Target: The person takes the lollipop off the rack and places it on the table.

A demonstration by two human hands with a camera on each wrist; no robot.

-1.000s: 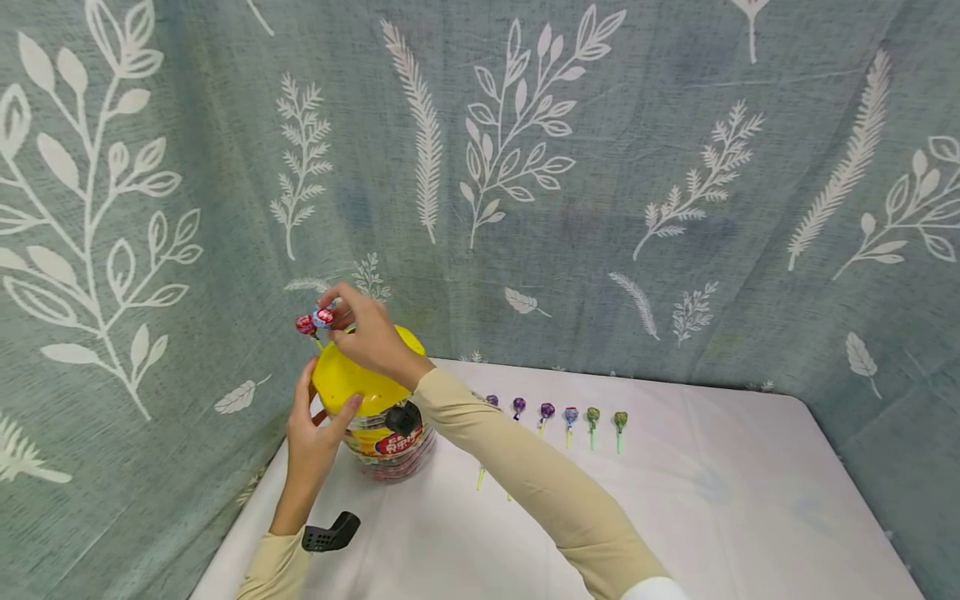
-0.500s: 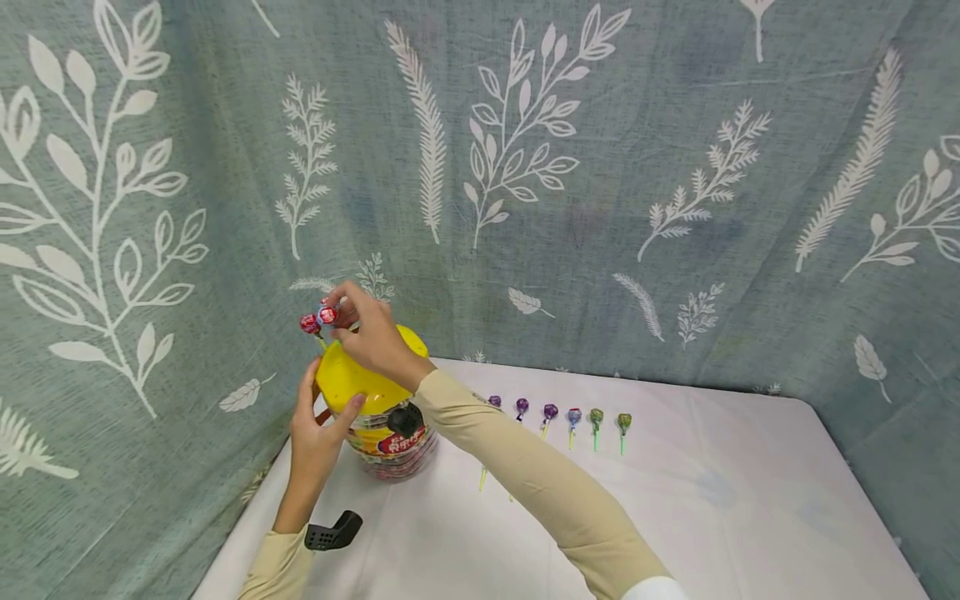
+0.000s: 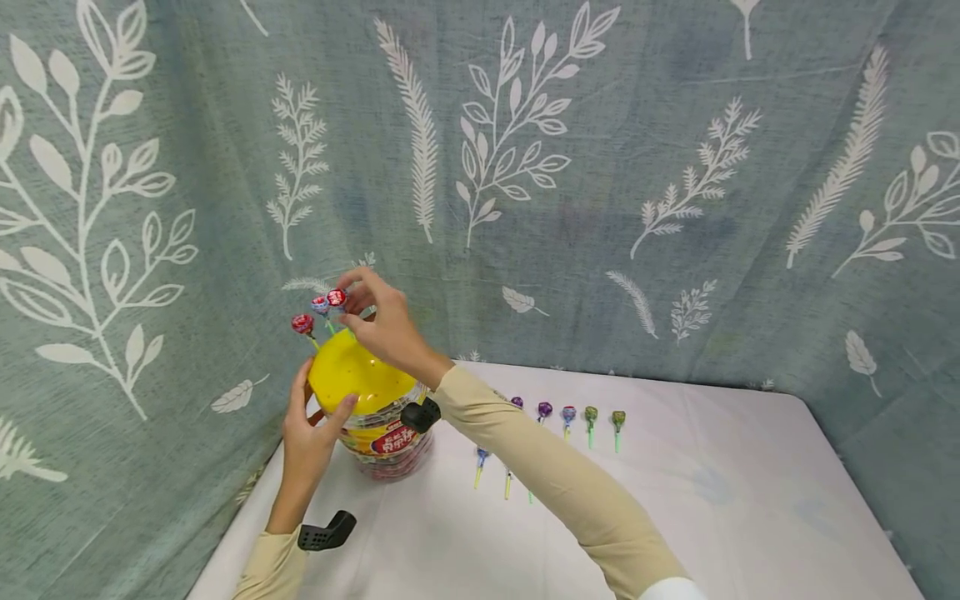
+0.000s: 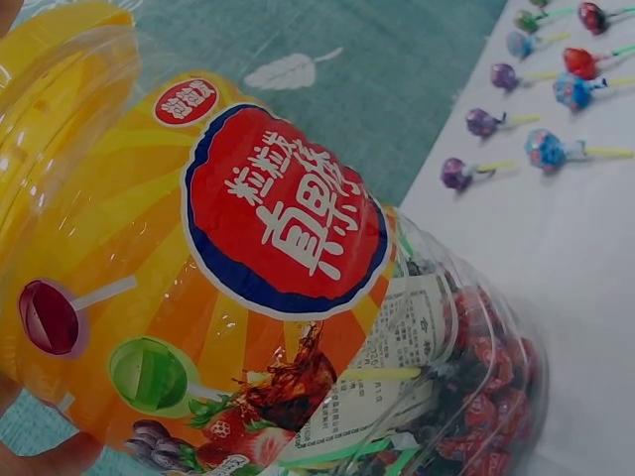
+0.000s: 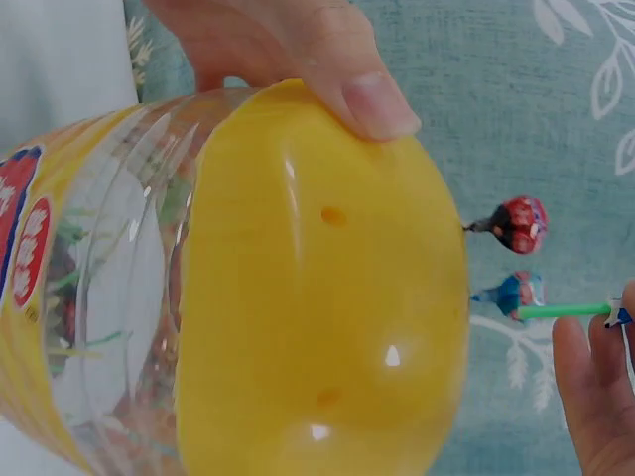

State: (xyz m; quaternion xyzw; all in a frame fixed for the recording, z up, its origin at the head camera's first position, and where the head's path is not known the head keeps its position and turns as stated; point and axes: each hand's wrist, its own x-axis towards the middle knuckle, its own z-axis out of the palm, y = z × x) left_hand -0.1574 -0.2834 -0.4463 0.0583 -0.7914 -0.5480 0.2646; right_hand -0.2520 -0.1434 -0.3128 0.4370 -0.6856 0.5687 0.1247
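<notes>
A clear plastic jar (image 3: 386, 440) with a yellow lid (image 3: 352, 379) stands at the table's far left, packed with wrapped lollipops; its red and yellow label (image 4: 283, 223) fills the left wrist view. My left hand (image 3: 322, 398) grips the lid's rim, thumb (image 5: 367, 99) on its edge. A red lollipop (image 3: 303, 323) sticks up from the lid (image 5: 317, 297). Just above the lid my right hand (image 3: 351, 310) pinches the green stick of a blue lollipop (image 5: 516, 293). Another red lollipop (image 3: 337, 297) sits by its fingertips.
A row of several lollipops (image 3: 577, 414) lies on the white tablecloth (image 3: 675, 500) right of the jar, also in the left wrist view as lollipops (image 4: 516, 109). A leaf-patterned grey-green curtain (image 3: 600, 167) closes in the back and both sides.
My right hand has risen a little and shifted right with the lollipops it holds. The left hand stays on the lid. More of the lollipop row shows beside my right arm.
</notes>
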